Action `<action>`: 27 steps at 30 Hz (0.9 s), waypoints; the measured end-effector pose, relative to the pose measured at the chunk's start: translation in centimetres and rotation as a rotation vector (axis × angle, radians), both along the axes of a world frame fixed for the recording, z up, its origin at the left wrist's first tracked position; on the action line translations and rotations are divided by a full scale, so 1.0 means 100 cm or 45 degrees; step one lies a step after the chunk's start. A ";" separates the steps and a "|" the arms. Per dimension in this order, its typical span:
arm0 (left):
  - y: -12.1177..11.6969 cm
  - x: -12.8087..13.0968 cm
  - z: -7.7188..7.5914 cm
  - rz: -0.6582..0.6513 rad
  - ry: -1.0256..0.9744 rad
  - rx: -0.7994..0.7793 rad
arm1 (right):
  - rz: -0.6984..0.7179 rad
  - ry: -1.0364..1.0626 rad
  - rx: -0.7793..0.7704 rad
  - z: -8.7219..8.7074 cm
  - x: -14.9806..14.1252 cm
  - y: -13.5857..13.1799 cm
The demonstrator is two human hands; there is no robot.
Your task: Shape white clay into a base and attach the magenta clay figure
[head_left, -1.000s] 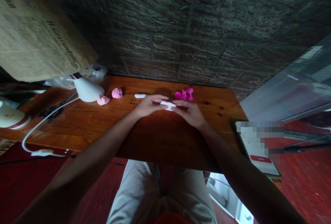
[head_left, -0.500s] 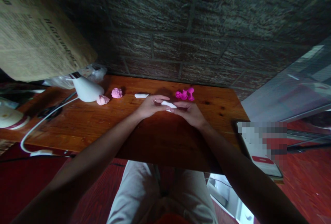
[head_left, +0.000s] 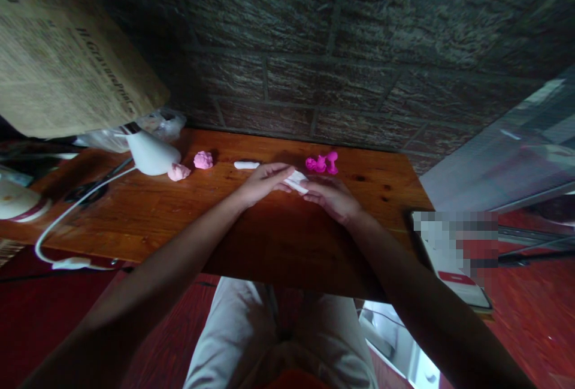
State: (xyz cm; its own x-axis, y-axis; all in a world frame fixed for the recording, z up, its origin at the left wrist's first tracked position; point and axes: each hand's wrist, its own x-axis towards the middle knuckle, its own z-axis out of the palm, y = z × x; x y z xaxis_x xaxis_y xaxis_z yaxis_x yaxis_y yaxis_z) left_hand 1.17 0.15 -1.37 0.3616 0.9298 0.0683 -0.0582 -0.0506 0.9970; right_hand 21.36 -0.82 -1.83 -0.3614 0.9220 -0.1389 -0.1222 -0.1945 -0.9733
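Between my two hands is a flattened white lump of what looks like modelling clay (head_left: 297, 181), held just above the wooden table. My left hand (head_left: 268, 182) grips its left end with thumb and fingers. At the other end, the fingers of my right hand (head_left: 331, 196) pinch it, hiding part of that edge. Behind my left hand lies a white clay roll (head_left: 246, 165). Several bright pink plastic pieces (head_left: 321, 163) sit behind my right hand. Further left rest a crumpled pink clay lump (head_left: 203, 160) and a paler pink lump (head_left: 178, 171).
A lamp with a white base (head_left: 153, 155) and newsprint shade (head_left: 76, 53) stands at the left, its white cable (head_left: 76, 203) trailing over the front edge of the wooden table (head_left: 175, 221). A dark brick wall (head_left: 287, 77) rises behind. A partly blurred flat item (head_left: 444, 257) lies at the right.
The white clay has turned, its right end now lower, and looks flatter and wider. My left fingers have closed over its upper left end, and my right hand has shifted slightly down and right.
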 end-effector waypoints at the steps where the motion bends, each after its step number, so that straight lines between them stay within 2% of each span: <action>1: 0.000 0.001 0.001 -0.029 -0.016 -0.038 | 0.017 -0.001 -0.037 -0.001 0.001 0.001; 3: 0.000 0.001 0.002 -0.062 -0.032 -0.097 | 0.043 -0.012 -0.079 -0.002 0.002 0.002; 6: 0.001 -0.002 0.004 -0.022 -0.065 -0.096 | 0.013 0.027 -0.141 -0.001 0.004 0.002; 9: 0.000 -0.005 0.004 -0.015 -0.062 -0.029 | -0.018 0.063 -0.194 0.000 0.004 0.001; 16: -0.004 -0.005 0.006 -0.056 0.081 0.182 | 0.005 0.054 -0.174 0.001 0.003 -0.001; 18: -0.004 -0.005 0.006 -0.027 0.081 0.194 | -0.009 0.006 -0.062 0.003 0.001 -0.003; 21: -0.003 -0.005 0.007 0.037 0.062 0.176 | -0.034 -0.125 0.263 0.007 -0.002 -0.006; 24: -0.004 -0.006 0.009 0.066 0.180 0.155 | -0.037 -0.252 0.564 0.008 -0.003 -0.007; 27: -0.005 -0.007 0.011 0.064 0.396 0.243 | -0.016 -0.346 0.619 0.006 -0.001 -0.006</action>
